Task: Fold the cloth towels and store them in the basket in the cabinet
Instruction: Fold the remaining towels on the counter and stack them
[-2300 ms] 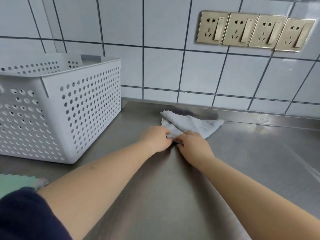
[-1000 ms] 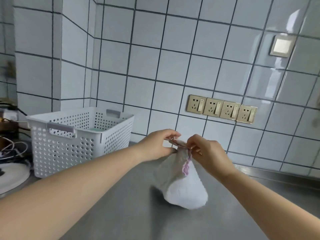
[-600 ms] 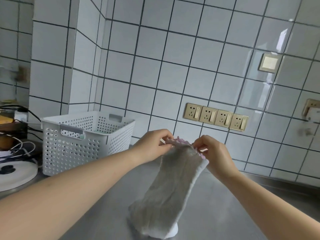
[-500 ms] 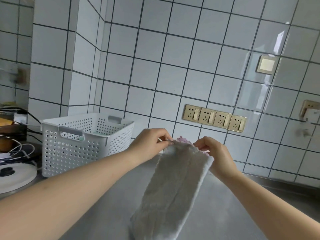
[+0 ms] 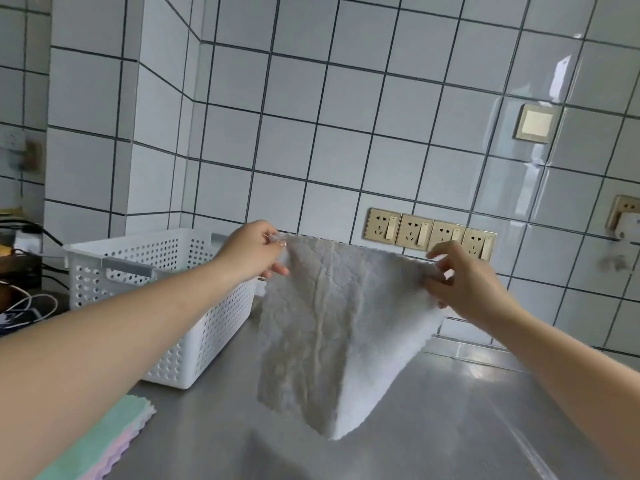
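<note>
A white-grey cloth towel (image 5: 322, 327) hangs spread out in the air above the steel counter (image 5: 433, 420). My left hand (image 5: 252, 251) pinches its upper left corner and my right hand (image 5: 464, 275) pinches its upper right corner. The towel's lower tip hangs just over the counter. A white perforated basket (image 5: 173, 306) stands on the counter to the left, behind my left forearm. A stack of folded green, pink and purple cloths (image 5: 114, 441) lies at the near left edge, partly hidden by my arm.
A tiled wall rises behind the counter, with a row of gold sockets (image 5: 429, 233) just behind the towel. Cables and appliances (image 5: 20, 292) sit at the far left beyond the basket. Bare steel shows at the right.
I lifted the towel off the counter and then drew my hands apart, so the towel went from a narrow hanging strip to a wide spread sheet.
</note>
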`<action>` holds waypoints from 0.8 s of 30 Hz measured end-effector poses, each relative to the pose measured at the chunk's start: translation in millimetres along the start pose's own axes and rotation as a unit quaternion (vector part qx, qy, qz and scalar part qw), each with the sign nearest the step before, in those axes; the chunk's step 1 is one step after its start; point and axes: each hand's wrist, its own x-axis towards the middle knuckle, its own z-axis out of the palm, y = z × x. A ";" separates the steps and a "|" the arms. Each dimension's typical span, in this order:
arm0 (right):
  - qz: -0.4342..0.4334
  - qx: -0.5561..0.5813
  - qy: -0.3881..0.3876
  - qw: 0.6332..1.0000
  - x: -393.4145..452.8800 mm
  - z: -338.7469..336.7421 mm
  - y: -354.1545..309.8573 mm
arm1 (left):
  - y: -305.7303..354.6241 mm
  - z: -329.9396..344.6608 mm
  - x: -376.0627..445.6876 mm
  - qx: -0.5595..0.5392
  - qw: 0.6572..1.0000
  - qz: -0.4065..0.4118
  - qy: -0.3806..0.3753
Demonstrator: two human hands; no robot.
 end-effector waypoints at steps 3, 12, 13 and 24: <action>-0.008 -0.214 -0.069 0.974 22.1 -2.1 14.8 | -7.7 0.3 17.3 0.020 0.999 -0.024 -0.023; 0.052 -0.129 0.060 0.988 51.5 10.6 37.6 | -21.7 20.7 48.7 0.069 0.995 0.044 0.060; 0.044 -0.107 0.062 0.991 44.0 11.5 39.2 | -24.2 20.4 45.2 0.062 0.994 0.055 0.065; 0.085 0.014 -0.091 0.992 -112.3 58.9 55.2 | -95.0 15.9 -97.6 0.112 0.993 0.036 -0.010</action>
